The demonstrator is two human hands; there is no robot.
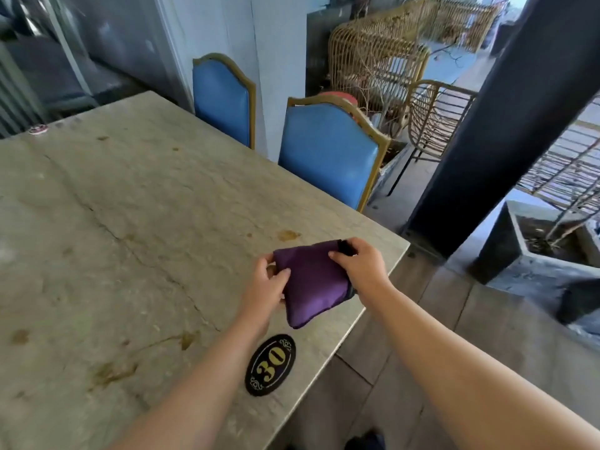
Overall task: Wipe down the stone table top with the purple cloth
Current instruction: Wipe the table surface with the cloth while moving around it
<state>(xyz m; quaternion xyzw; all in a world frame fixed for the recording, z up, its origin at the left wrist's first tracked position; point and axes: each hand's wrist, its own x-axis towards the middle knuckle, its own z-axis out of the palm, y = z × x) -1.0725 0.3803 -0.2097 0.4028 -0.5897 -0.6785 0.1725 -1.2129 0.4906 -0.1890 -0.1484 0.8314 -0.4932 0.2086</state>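
Two hands hold the folded purple cloth (313, 282) over the stone worktop (130, 222) near its right edge: the left hand (268, 282) pinches its left side, the right hand (358, 264) grips its far right corner. Its long axis runs from the near edge toward the far right. Nearer, an oval black plaque (270, 364) reads "30"; right of the worktop, a concrete planter (519, 254) holds soil.

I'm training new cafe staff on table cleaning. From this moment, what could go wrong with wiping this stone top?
The purple cloth is still folded, gripped by the left hand and right hand, so a wipe might cover little surface. Brown stains look dried and may only smear. The oval number plaque lies near the table edge and might get pushed off.
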